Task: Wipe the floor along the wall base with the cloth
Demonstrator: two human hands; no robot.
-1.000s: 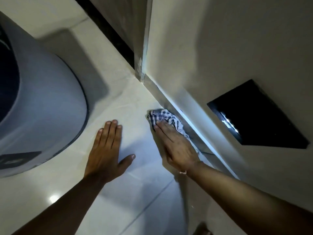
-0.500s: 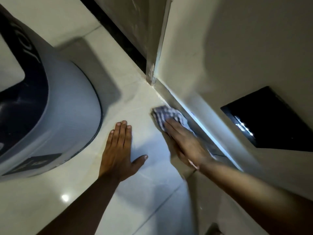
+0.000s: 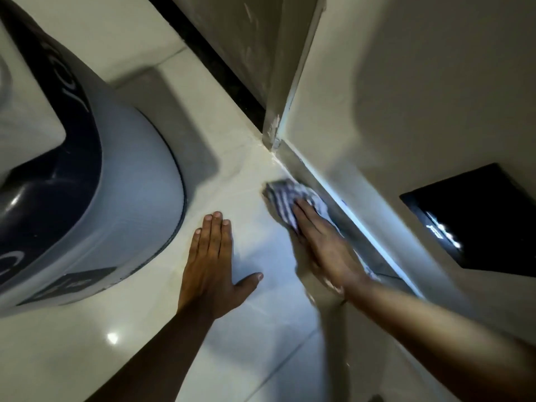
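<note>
A striped blue-and-white cloth (image 3: 285, 195) lies on the glossy pale tiled floor (image 3: 249, 329), right against the grey skirting (image 3: 342, 216) at the wall base. My right hand (image 3: 322, 242) presses flat on the cloth, fingers pointing toward the wall corner (image 3: 271, 140); most of the cloth is hidden under the palm. My left hand (image 3: 213, 262) rests flat on the floor beside it, fingers together, thumb spread, holding nothing.
A large rounded grey and dark-blue appliance (image 3: 87, 184) stands on the floor close to the left of my left hand. A black square panel (image 3: 478, 219) is set in the wall on the right. A dark gap (image 3: 208, 56) runs behind the corner.
My right hand has slid the cloth forward along the skirting toward the corner. The view has shifted forward with it. My left hand stays planted on the floor.
</note>
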